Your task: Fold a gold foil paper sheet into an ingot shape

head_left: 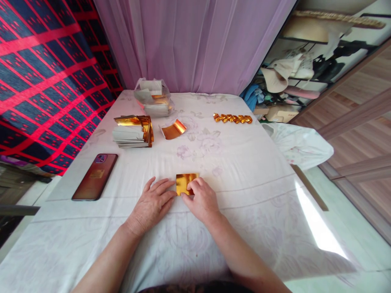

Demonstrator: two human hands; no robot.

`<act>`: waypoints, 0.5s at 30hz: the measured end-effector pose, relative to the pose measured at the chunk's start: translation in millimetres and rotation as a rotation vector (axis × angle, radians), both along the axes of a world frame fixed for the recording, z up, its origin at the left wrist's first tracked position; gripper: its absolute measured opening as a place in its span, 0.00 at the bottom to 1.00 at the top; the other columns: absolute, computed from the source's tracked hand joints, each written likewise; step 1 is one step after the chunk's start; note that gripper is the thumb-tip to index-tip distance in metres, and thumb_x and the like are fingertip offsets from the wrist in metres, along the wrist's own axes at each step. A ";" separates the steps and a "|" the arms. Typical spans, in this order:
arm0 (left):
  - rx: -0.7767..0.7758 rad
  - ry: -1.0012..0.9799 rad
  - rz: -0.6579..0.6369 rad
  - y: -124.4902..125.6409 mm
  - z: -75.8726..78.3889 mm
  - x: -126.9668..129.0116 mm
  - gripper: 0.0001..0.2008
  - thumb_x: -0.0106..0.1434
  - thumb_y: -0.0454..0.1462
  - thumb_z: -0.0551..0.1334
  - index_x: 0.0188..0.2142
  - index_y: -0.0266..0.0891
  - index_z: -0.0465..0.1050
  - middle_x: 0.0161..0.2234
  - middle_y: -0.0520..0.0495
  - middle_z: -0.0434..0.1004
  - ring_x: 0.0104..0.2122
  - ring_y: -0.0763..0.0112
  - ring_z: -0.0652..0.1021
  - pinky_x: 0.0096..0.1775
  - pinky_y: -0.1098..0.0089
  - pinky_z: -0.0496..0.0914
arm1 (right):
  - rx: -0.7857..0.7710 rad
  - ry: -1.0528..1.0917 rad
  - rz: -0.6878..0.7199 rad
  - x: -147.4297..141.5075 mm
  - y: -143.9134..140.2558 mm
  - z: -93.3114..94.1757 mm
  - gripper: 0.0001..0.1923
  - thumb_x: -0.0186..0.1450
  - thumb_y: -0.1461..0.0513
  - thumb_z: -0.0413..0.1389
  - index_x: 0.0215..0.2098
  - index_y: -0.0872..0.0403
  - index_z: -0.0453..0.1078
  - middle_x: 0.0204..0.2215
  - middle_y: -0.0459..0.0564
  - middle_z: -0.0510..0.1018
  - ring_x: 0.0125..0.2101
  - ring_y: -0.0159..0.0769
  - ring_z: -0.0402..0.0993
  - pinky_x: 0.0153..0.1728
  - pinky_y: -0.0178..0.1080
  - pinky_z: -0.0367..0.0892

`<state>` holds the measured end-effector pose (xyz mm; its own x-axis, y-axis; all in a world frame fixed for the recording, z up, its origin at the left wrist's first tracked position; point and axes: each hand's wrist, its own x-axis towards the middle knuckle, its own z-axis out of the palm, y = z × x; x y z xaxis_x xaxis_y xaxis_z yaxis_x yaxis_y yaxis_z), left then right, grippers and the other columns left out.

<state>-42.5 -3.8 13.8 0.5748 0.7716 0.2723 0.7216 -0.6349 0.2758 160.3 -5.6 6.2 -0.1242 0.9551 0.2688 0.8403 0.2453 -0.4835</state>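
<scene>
A small square of gold foil paper [185, 181] lies flat on the white cloth-covered table [244, 162], near its front middle. My right hand [201, 199] rests on the sheet's near right part, fingers pressing it down. My left hand [152, 203] lies flat on the cloth, fingertips touching the sheet's left edge. Further back on the left is a stack of gold foil sheets [132, 131]. A single curled gold sheet [174, 129] lies beside the stack. A row of folded gold pieces [232, 118] sits at the back right.
A dark red phone [95, 176] lies face up at the left. A clear plastic bag with more paper [153, 97] stands at the back by the pink curtain. A red and blue patterned cloth hangs at left. The table's right edge drops to the floor.
</scene>
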 end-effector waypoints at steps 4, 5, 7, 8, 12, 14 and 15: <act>-0.020 -0.003 -0.005 0.3 -0.9 -0.7 0.11 0.68 0.36 0.56 0.44 0.46 0.76 0.56 0.45 0.74 0.57 0.56 0.71 0.60 0.43 0.56 | -0.010 -0.052 -0.026 -3.8 -0.4 1.9 0.09 0.58 0.59 0.63 0.28 0.50 0.66 0.30 0.48 0.71 0.33 0.39 0.70 0.32 0.39 0.64; -0.026 -0.002 -0.005 0.4 -1.3 -0.8 0.11 0.68 0.36 0.56 0.44 0.46 0.76 0.56 0.45 0.74 0.57 0.56 0.71 0.60 0.44 0.56 | -0.019 -0.062 -0.032 -4.6 -0.4 2.2 0.09 0.58 0.58 0.63 0.28 0.50 0.66 0.30 0.48 0.71 0.33 0.39 0.70 0.32 0.39 0.64; -0.039 0.000 -0.004 0.5 -2.1 -0.8 0.11 0.68 0.36 0.56 0.45 0.46 0.75 0.56 0.45 0.74 0.57 0.56 0.71 0.60 0.43 0.56 | -0.037 -0.079 -0.042 -5.9 -0.2 2.3 0.10 0.57 0.57 0.64 0.28 0.50 0.66 0.31 0.48 0.71 0.34 0.40 0.70 0.32 0.39 0.64; -0.045 0.000 -0.004 0.6 -2.4 -0.7 0.11 0.68 0.36 0.56 0.45 0.46 0.75 0.56 0.45 0.74 0.57 0.56 0.71 0.60 0.43 0.56 | -0.043 -0.084 -0.045 -6.4 -0.1 2.3 0.11 0.57 0.57 0.64 0.28 0.50 0.66 0.31 0.49 0.71 0.34 0.40 0.70 0.32 0.39 0.64; -0.059 -0.010 -0.012 0.8 -3.3 -0.1 0.11 0.68 0.36 0.55 0.45 0.45 0.75 0.56 0.45 0.74 0.57 0.57 0.71 0.61 0.44 0.56 | -0.024 -0.103 -0.047 -8.1 0.4 3.4 0.12 0.57 0.56 0.64 0.28 0.50 0.65 0.30 0.48 0.70 0.33 0.40 0.70 0.31 0.39 0.63; -0.065 -0.016 -0.010 0.7 -3.2 0.4 0.11 0.68 0.36 0.55 0.46 0.44 0.74 0.56 0.45 0.74 0.56 0.58 0.72 0.61 0.45 0.56 | -0.022 -0.123 -0.056 -8.9 0.3 5.2 0.12 0.57 0.55 0.64 0.28 0.50 0.66 0.30 0.48 0.71 0.33 0.39 0.70 0.31 0.38 0.63; -0.067 -0.019 -0.006 0.5 -3.2 0.8 0.11 0.68 0.36 0.56 0.47 0.44 0.74 0.56 0.44 0.74 0.56 0.58 0.72 0.61 0.45 0.57 | -0.030 -0.134 -0.062 -9.3 0.3 6.3 0.12 0.57 0.55 0.64 0.28 0.50 0.66 0.30 0.48 0.71 0.33 0.39 0.70 0.31 0.38 0.63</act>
<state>-41.7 -3.3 10.7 0.5748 0.7849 0.2313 0.7119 -0.6191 0.3315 150.9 -5.3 12.5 -0.0977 0.9694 0.2251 0.9107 0.1783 -0.3726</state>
